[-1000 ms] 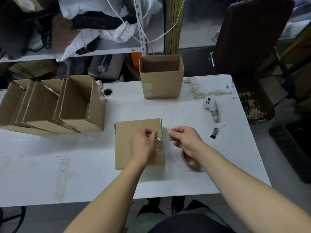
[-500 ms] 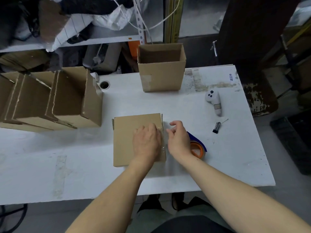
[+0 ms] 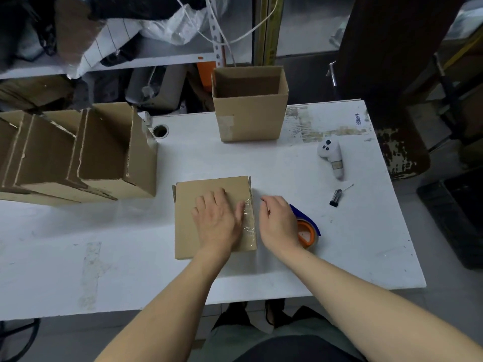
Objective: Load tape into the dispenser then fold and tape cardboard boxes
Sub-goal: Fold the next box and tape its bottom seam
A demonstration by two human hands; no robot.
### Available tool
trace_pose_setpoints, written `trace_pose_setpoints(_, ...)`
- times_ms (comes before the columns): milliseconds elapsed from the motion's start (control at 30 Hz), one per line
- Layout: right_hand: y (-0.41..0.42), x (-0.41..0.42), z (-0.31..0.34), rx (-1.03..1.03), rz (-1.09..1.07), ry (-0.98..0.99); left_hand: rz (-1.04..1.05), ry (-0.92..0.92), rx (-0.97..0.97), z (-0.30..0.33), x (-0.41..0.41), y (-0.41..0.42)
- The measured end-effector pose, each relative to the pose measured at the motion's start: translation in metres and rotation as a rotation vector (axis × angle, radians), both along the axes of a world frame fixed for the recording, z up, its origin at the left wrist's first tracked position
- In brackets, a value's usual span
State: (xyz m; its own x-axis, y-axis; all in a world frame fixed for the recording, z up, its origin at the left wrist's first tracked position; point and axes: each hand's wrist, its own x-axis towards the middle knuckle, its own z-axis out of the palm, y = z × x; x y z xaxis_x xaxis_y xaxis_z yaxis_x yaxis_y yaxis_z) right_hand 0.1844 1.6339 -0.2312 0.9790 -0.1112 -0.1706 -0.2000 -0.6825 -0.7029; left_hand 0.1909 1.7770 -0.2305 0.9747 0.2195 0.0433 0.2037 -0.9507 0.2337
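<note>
One flat cardboard box (image 3: 209,218) on the white worktop (image 3: 104,244), under the left hand (image 3: 217,220): fingers (image 3: 209,202) straight, pressing flat. One clear tape strip (image 3: 248,220) just right of those fingers, along the box's right edge. Right hand (image 3: 277,226) beside that edge, fingers (image 3: 266,205) loosely curled, holding nothing. One tape dispenser (image 3: 308,231), blue and orange, partly hidden behind the right hand. One open box (image 3: 248,113) beyond both hands; several nested boxes (image 3: 78,155) far left. One white controller (image 3: 332,158) and one small black tool (image 3: 335,197) to the right.
</note>
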Motion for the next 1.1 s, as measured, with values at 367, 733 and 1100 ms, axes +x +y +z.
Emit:
trace_pose_setpoints(367, 0.009, -0.009, -0.001, 0.171, 0.207, 0.257, 0.044, 0.144, -0.066, 0.006, 0.017, -0.007)
trace_pose_setpoints(733, 0.006, -0.015, 0.006, 0.232, 0.040, 0.181, -0.102, 0.143, -0.175, 0.006, 0.011, 0.013)
trace_pose_setpoints(1100, -0.014, -0.007, 0.013, 0.082, -0.003, 0.147, -0.163, 0.076, -0.181, 0.008, 0.001, 0.007)
